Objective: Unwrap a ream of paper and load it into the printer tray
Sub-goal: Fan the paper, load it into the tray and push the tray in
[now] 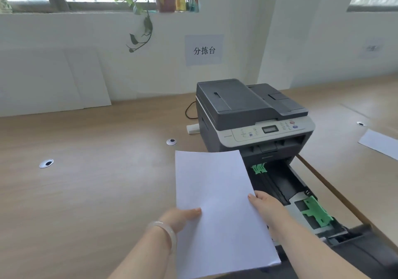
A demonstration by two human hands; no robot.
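A stack of white paper (215, 197) is held flat in the air above the desk, just left of the pulled-out printer tray (299, 201). My left hand (183, 216) grips its left edge, thumb on top. My right hand (267, 205) grips its right edge, over the tray's left side. The tray is black inside with green paper guides (316, 214) and holds no paper that I can see. The grey printer (252, 115) stands behind the tray. No wrapper is visible.
The wooden desk (97, 182) has two round cable grommets (46, 163). A loose white sheet (381, 143) lies at the far right. White boards (53, 80) lean on the wall at the left. A cable and a white power strip (192, 128) sit behind the printer.
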